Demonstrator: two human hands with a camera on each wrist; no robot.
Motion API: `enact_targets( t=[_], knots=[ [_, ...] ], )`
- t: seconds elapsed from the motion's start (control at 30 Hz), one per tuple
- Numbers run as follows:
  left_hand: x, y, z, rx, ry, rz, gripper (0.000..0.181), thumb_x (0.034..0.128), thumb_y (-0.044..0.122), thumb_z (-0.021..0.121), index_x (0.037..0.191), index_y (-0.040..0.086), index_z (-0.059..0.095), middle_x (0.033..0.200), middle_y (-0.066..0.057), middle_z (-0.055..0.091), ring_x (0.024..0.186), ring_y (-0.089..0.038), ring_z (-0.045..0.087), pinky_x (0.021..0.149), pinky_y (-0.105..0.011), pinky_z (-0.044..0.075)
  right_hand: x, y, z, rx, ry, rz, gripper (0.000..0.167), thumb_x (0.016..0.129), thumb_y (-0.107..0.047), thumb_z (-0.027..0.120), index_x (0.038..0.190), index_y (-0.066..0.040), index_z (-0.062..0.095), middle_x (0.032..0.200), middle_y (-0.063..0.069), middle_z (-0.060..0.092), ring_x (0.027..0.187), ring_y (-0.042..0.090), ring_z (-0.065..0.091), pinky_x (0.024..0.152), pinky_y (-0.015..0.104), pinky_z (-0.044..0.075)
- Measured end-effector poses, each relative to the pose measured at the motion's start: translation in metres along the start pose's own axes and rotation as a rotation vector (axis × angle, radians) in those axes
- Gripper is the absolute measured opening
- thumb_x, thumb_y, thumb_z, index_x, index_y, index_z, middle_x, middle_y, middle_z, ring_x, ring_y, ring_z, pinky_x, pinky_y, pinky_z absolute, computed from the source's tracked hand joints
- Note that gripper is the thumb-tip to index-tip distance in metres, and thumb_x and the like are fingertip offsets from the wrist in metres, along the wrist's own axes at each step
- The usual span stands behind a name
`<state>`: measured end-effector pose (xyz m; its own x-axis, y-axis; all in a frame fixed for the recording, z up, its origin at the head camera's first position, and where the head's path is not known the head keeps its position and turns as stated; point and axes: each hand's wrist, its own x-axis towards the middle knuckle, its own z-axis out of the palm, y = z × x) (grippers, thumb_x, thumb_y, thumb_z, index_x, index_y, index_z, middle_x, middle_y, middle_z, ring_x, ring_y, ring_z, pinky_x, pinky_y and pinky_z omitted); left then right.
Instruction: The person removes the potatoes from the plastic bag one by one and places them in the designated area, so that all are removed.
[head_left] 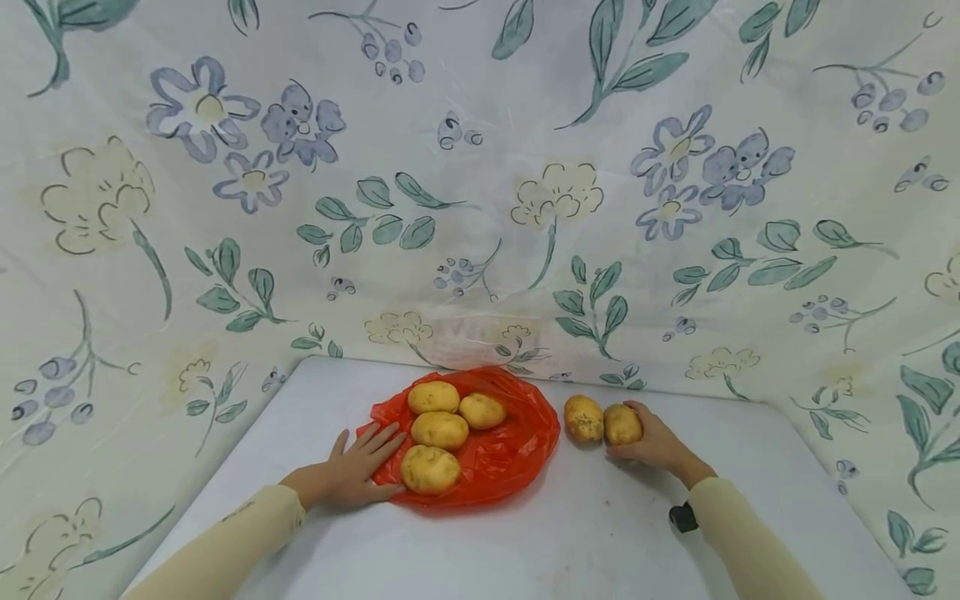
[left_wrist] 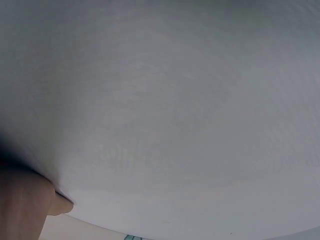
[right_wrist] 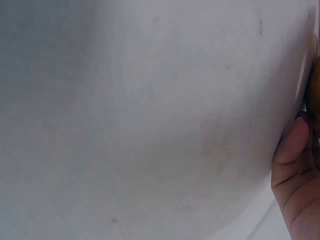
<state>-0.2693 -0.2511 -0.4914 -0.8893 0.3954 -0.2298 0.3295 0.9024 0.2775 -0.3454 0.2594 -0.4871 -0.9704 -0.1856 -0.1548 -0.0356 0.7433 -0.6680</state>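
A red plastic bag (head_left: 517, 454) lies flat on the table with several yellow potatoes (head_left: 439, 431) on it. The left hand (head_left: 356, 473) rests on the bag's left edge, its fingers spread, beside the lowest potato (head_left: 431, 470). To the right of the bag, the right hand (head_left: 656, 442) holds a potato (head_left: 622, 424) between thumb and fingers. Another potato (head_left: 583, 419) stands just left of that one. In the left wrist view part of the left hand (left_wrist: 25, 205) shows at the lower left; the right wrist view has the right hand (right_wrist: 300, 175) by a potato (right_wrist: 313, 95) at the right edge.
The white table (head_left: 525, 554) reaches back to a flower-printed cloth (head_left: 465, 233) that hangs behind it and at both sides. A small black object (head_left: 683, 517) is at the right wrist, by the sleeve's cuff.
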Motion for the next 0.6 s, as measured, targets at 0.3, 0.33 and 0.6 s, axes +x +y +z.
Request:
enact_targets(
  t=[0.3, 0.33, 0.6],
  knots=[
    [-0.003, 0.0035, -0.0058, -0.021, -0.012, -0.012, 0.095, 0.0855, 0.067, 0.058, 0.157, 0.015, 0.025, 0.166, -0.012, 0.016, 0.151, -0.045, 0.009, 0.111, -0.076, -0.003, -0.0036, -0.0048, 0.0005, 0.008, 0.002, -0.013, 0.104, 0.077, -0.041, 0.083, 0.151, -0.002, 0.021, 0.142, 0.028, 0.043, 0.122, 0.041, 0.051, 0.101, 0.06, 0.044],
    [-0.0029, 0.0031, -0.0053, -0.018, -0.011, -0.012, 0.095, 0.0857, 0.067, 0.058, 0.158, 0.016, 0.025, 0.166, -0.012, 0.016, 0.151, -0.044, 0.008, 0.111, -0.076, -0.003, -0.0037, -0.005, 0.0003, 0.007, 0.004, -0.014, 0.104, 0.077, -0.041, 0.083, 0.151, -0.002, 0.021, 0.142, 0.028, 0.043, 0.122, 0.04, 0.051, 0.101, 0.06, 0.044],
    [-0.0003, -0.0007, 0.0008, -0.012, 0.004, -0.005, 0.097, 0.0848, 0.073, 0.053, 0.158, 0.018, 0.022, 0.167, -0.011, 0.013, 0.152, -0.044, 0.004, 0.112, -0.074, -0.008, -0.0027, -0.0056, 0.0002, 0.002, 0.011, 0.004, 0.108, 0.075, -0.043, 0.085, 0.151, -0.001, 0.022, 0.143, 0.029, 0.042, 0.122, 0.042, 0.05, 0.102, 0.061, 0.043]
  ],
)
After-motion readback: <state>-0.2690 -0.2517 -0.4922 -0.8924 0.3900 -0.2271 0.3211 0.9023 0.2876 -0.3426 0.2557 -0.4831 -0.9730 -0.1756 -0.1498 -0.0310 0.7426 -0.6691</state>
